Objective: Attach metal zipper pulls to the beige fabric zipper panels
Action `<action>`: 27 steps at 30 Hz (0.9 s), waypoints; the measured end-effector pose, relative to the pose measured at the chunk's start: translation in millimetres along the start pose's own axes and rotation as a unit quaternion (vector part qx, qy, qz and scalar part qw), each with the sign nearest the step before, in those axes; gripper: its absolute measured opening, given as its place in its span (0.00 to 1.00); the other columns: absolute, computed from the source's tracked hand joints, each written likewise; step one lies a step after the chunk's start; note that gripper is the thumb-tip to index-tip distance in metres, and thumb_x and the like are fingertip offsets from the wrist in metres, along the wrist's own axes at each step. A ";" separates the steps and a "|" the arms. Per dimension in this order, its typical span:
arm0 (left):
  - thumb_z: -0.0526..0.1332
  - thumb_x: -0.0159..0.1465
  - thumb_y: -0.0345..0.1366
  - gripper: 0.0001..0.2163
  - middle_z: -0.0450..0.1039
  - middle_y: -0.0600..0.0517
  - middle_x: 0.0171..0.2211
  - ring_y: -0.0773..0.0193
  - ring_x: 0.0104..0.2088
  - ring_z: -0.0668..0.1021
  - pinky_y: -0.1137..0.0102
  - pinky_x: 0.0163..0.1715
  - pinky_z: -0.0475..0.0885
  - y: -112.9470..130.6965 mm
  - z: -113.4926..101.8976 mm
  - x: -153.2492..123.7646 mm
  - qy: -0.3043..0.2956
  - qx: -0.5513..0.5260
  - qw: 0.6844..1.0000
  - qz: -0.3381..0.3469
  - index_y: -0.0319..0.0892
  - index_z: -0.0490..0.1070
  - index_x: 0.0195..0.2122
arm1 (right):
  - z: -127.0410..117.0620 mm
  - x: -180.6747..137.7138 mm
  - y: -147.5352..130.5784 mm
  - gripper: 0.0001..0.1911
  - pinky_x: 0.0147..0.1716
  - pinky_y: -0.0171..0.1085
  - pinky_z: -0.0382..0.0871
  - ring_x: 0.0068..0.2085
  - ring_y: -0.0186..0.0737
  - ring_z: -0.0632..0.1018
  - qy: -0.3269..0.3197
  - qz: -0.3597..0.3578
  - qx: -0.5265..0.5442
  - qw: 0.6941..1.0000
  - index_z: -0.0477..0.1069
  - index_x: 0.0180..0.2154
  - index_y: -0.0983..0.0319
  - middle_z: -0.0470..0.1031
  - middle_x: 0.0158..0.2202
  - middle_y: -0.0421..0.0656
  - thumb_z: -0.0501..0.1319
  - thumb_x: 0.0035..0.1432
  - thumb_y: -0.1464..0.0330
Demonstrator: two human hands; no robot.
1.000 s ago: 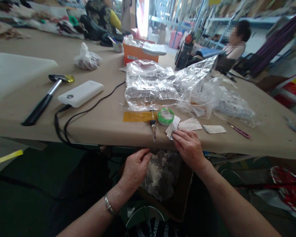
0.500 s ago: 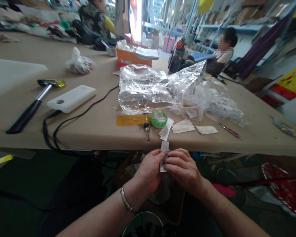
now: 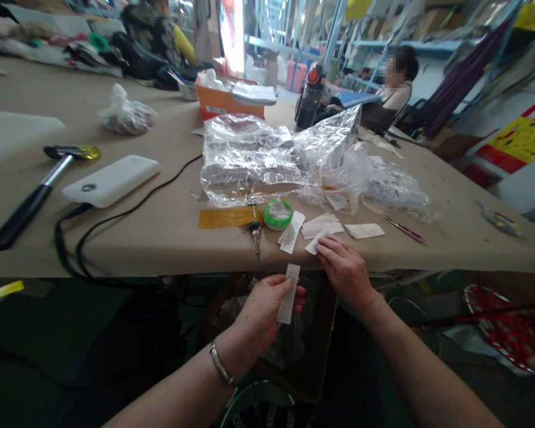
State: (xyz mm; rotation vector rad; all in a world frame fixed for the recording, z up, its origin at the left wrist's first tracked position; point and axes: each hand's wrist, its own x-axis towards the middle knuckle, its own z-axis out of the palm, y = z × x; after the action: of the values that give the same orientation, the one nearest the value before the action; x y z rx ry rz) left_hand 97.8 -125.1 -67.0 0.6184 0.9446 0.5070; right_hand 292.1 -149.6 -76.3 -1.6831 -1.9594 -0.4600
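Note:
My left hand (image 3: 261,309) is closed on a narrow white strip (image 3: 288,294), pinched between thumb and fingers just below the table's front edge. At the edge of the tabletop, the fingers of my right hand (image 3: 343,264) are pressed together on the end of another white strip (image 3: 312,245). Just beyond that hand lie printed white strips (image 3: 321,226), with a pair of overlapping plain strips (image 3: 292,232) to their left. A folded pale strip (image 3: 364,230) rests to the right. Left of the strips are a round green-rimmed container (image 3: 277,214) and a slim pointed tool (image 3: 255,235).
Clear plastic bags (image 3: 249,157) cover the middle of the brown table (image 3: 129,249). A hammer (image 3: 31,208) and a white device with a cable (image 3: 111,181) lie left; pink tweezers (image 3: 405,230) lie right. Beneath the edge stands an open carton (image 3: 323,356). Two people sit farther back.
My right hand has left the strip in my left hand and moved forward and right to the strips on the table. My left hand has lowered slightly, still holding its strip.

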 end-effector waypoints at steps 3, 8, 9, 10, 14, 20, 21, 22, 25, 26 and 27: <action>0.57 0.62 0.30 0.06 0.76 0.45 0.29 0.66 0.24 0.76 0.70 0.27 0.73 3.5 2.0 0.9 -0.005 -0.025 1.000 -0.011 0.33 0.71 0.36 | -3.0 -4.4 1.0 0.09 0.51 0.45 0.70 0.49 0.44 0.76 0.055 0.014 0.080 0.995 0.76 0.39 0.60 0.79 0.42 0.46 0.56 0.62 0.70; 0.59 0.59 0.28 0.05 0.76 0.45 0.29 0.65 0.25 0.77 0.71 0.27 0.72 9.1 7.5 -2.3 -0.043 -0.098 0.994 -0.025 0.33 0.73 0.35 | -14.7 -10.2 -24.9 0.09 0.50 0.46 0.71 0.50 0.43 0.75 0.073 -0.037 0.235 0.968 0.74 0.39 0.57 0.78 0.41 0.45 0.58 0.60 0.73; 0.59 0.58 0.26 0.05 0.76 0.45 0.29 0.66 0.25 0.76 0.72 0.26 0.71 9.4 8.4 -3.1 -0.058 -0.119 0.991 -0.019 0.33 0.73 0.34 | -16.1 -12.5 -32.2 0.09 0.50 0.47 0.71 0.50 0.42 0.76 0.058 -0.069 0.250 0.964 0.74 0.39 0.57 0.78 0.41 0.44 0.58 0.59 0.74; 0.59 0.58 0.26 0.04 0.75 0.46 0.28 0.68 0.24 0.75 0.74 0.25 0.70 9.2 9.1 -3.7 -0.071 -0.138 0.988 -0.012 0.33 0.74 0.33 | -16.6 -15.1 -38.9 0.09 0.50 0.46 0.71 0.50 0.42 0.76 0.043 -0.098 0.257 0.961 0.74 0.39 0.57 0.78 0.41 0.44 0.58 0.59 0.74; 0.61 0.57 0.28 0.04 0.73 0.49 0.26 0.72 0.23 0.73 0.77 0.22 0.66 4.8 9.2 -4.5 -0.086 -0.179 0.980 -0.015 0.33 0.73 0.28 | -12.9 -26.1 -55.3 0.08 0.51 0.44 0.69 0.50 0.40 0.76 0.002 -0.146 0.243 0.959 0.74 0.39 0.59 0.79 0.39 0.43 0.58 0.60 0.73; 0.64 0.55 0.27 0.03 0.73 0.50 0.25 0.72 0.21 0.73 0.78 0.21 0.65 -0.8 6.2 -3.4 -0.081 -0.159 0.984 -0.002 0.33 0.72 0.30 | -19.5 -28.7 -53.8 0.12 0.51 0.43 0.70 0.52 0.41 0.73 -0.031 -0.145 0.237 0.960 0.71 0.45 0.59 0.78 0.42 0.44 0.57 0.60 0.73; 0.63 0.56 0.27 0.03 0.74 0.49 0.26 0.71 0.22 0.74 0.77 0.22 0.67 -0.1 6.2 -4.1 -0.073 -0.147 0.986 -0.004 0.33 0.72 0.31 | -22.5 -26.2 -47.2 0.14 0.52 0.44 0.70 0.53 0.42 0.72 -0.027 -0.135 0.221 0.965 0.70 0.48 0.59 0.77 0.44 0.45 0.57 0.60 0.73; 0.62 0.58 0.28 0.02 0.75 0.47 0.26 0.69 0.22 0.75 0.75 0.24 0.70 1.0 6.3 -5.1 -0.063 -0.129 0.990 -0.010 0.33 0.72 0.32 | -25.4 -23.3 -37.6 0.16 0.52 0.45 0.69 0.54 0.43 0.71 -0.018 -0.113 0.191 0.975 0.67 0.51 0.60 0.76 0.46 0.47 0.56 0.61 0.72; 0.58 0.61 0.28 0.04 0.76 0.44 0.28 0.65 0.24 0.77 0.70 0.27 0.74 4.5 6.5 -8.8 -0.035 -0.066 0.997 -0.031 0.33 0.71 0.33 | -31.9 -16.1 5.0 0.25 0.55 0.53 0.64 0.58 0.52 0.66 0.017 0.018 0.025 0.999 0.60 0.58 0.66 0.70 0.52 0.55 0.56 0.62 0.64; 0.58 0.62 0.28 0.04 0.76 0.44 0.28 0.64 0.25 0.78 0.70 0.27 0.75 5.0 6.5 -10.0 -0.030 -0.054 0.997 -0.035 0.33 0.71 0.33 | -32.9 -15.8 20.6 0.28 0.55 0.55 0.63 0.59 0.56 0.65 0.014 0.063 -0.036 0.997 0.59 0.59 0.69 0.68 0.54 0.58 0.56 0.61 0.61; 0.58 0.62 0.29 0.04 0.76 0.44 0.28 0.64 0.25 0.78 0.70 0.27 0.75 5.0 6.5 -10.9 -0.030 -0.048 0.998 -0.036 0.34 0.71 0.33 | -33.2 -16.9 34.7 0.31 0.55 0.57 0.62 0.59 0.58 0.64 -0.001 0.098 -0.087 0.991 0.58 0.59 0.70 0.66 0.56 0.60 0.56 0.61 0.58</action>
State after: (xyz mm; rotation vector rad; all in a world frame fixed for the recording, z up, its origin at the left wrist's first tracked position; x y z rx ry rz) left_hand 97.3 -130.2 -54.4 0.5078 0.8778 0.4650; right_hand 333.2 -176.0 -61.7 -1.9617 -1.7759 -0.5680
